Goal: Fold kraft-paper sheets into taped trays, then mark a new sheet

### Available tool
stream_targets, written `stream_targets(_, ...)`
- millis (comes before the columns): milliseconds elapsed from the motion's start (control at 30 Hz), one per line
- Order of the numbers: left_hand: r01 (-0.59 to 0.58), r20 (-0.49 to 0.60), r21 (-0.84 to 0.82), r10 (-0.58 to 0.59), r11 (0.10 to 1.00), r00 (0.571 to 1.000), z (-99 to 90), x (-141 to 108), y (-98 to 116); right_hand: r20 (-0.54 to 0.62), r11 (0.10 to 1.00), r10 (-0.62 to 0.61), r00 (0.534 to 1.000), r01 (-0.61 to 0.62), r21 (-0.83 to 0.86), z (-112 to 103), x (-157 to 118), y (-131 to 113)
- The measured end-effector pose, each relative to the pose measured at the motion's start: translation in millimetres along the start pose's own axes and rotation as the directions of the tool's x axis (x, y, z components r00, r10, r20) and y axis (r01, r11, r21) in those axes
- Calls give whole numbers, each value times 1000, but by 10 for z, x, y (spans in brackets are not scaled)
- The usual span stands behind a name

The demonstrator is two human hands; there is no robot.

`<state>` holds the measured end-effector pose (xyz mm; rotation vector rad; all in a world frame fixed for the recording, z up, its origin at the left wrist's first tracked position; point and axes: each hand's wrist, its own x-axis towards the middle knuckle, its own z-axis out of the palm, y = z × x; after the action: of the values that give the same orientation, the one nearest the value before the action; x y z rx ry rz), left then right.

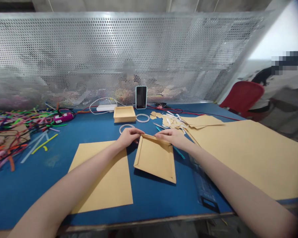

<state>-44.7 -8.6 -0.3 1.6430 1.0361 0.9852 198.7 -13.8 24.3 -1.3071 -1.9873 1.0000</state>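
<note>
A shallow tan paper tray with folded-up edges (155,157) is held tilted over the blue table. My left hand (129,137) pinches its far left corner, fingers closed. My right hand (172,137) grips the far edge toward the right, thumb on the inside. A flat sheet of tan paper (106,185) lies under my left forearm. Behind my left hand is a white tape roll (126,127), partly covered. A teal pen-like stick (179,153) lies beside the tray, to its right. A clear ruler-like plastic piece (205,185) is partly under my right forearm.
A stack of folded tan trays (124,114) stands at the back beside another white ring (142,118) and an upright phone (141,97). Paper scraps (173,120) and large tan sheets (253,148) are on the right. Colourful pipe-cleaner-like strips (22,125) pile up left. A perforated metal screen (101,49) closes the back.
</note>
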Motion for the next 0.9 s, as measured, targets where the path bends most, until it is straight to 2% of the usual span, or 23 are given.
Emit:
stream_targets(233,-14,-50,23,15,1000,999,-3,-38,53,163,987,41,986,-66,148,102,-23,-52)
stream_targets(333,-13,-56,25,14,1000,998,1,-48,72,192,984,46,980,-78,161,125,-32,-59)
stream_targets(600,38,20,4,-38,999,999,14,-62,134,-26,984,116,993,-111,140,102,-51,-145)
stream_targets(700,56,6,32,-56,998,998,32,-47,102,-88,982,123,989,-108,155,104,-35,-137)
stream_targets(900,61,-72,73,-55,996,996,64,-28,42,-47,975,80,996,-68,213,131,-43,-128)
